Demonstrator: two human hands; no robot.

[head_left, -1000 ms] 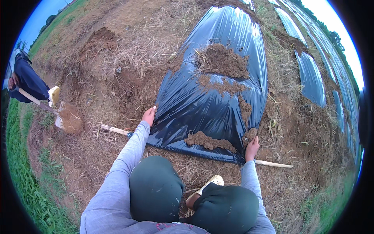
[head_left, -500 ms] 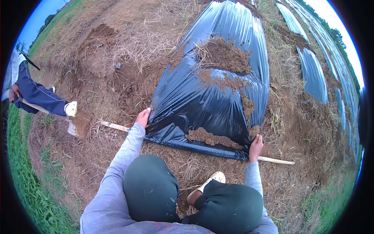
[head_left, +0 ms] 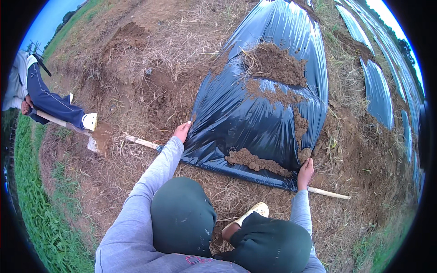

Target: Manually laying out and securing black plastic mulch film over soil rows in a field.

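A sheet of black plastic mulch film [head_left: 255, 120] stretches away over the ground in front of me, creased and shiny. My left hand [head_left: 183, 131] is closed on its left edge, thumb and fingers pinching the plastic. At the near right corner, my right hand [head_left: 305, 173] grips the film beside a clod of soil. The film's near end is wrapped round a pale wooden pole [head_left: 329, 193], whose bare ends stick out on both sides. Loose brown soil [head_left: 276, 66] lies heaped on the middle of the film, and a smaller strip of soil [head_left: 257, 162] lies near the pole.
At the left, a co-worker in dark trousers [head_left: 52, 98] holds a shovel [head_left: 93, 144], one pale clog [head_left: 89, 121] at its blade. More film strips [head_left: 378, 91] run along the right. Dry straw and soil surround the film; green grass [head_left: 34, 182] borders the far left.
The scene has shifted a little to the right in the view. Both my hands keep their hold at the same spots on the film. The co-worker's foot stays at the shovel.
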